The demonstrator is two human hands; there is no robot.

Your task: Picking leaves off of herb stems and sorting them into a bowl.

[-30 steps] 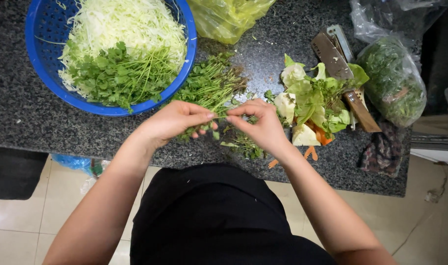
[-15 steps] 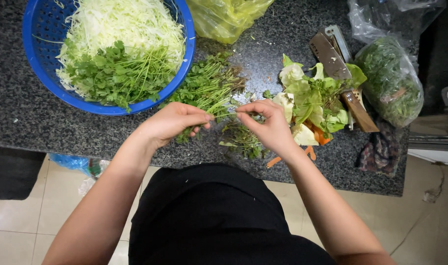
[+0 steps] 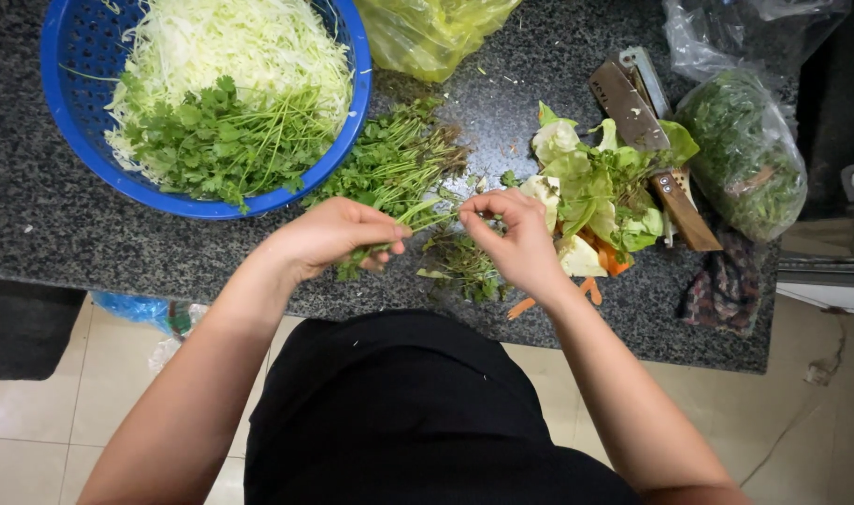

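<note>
Granite counter [image 3: 53, 234]: left hand [image 3: 329, 238] and right hand [image 3: 511, 234] both pinching one coriander sprig [image 3: 427, 213], beside blue basket [image 3: 71, 56].

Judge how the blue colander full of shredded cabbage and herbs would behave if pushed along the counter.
The blue colander would probably slide rather than tip, as it sits low and wide on the granite counter. It looks light. The heaped shredded cabbage might shed loose strands.
</note>
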